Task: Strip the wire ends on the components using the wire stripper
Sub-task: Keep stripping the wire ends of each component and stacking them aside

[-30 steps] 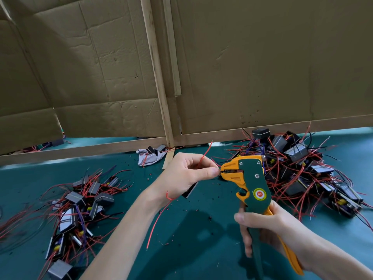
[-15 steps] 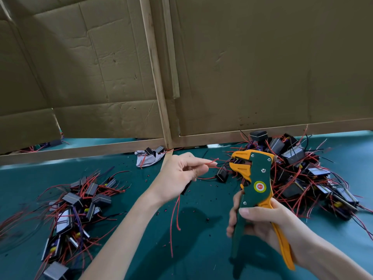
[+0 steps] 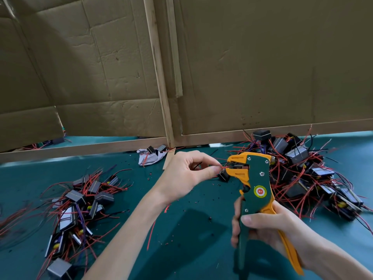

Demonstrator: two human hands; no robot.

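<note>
Step in hand: feeding a wire end.
- Left hand [image 3: 187, 174]: pinches the red wire [image 3: 223, 168], its tip at the mouth of the wire stripper [image 3: 259, 178].
- Right hand [image 3: 268, 229]: grips the stripper handles, tool upright.
- Next, probably: seat the wire, then squeeze.
- Room: open table [image 3: 181, 249] beneath both hands; a pile of components [image 3: 302, 174] crowds just beyond the right hand.

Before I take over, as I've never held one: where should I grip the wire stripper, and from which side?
Take the wire stripper by its two long handles, low down, as the right hand does: palm behind the orange handle, fingers round the green handle. Come from the right, since its head faces left toward the red wire that the left hand pinches.
</note>
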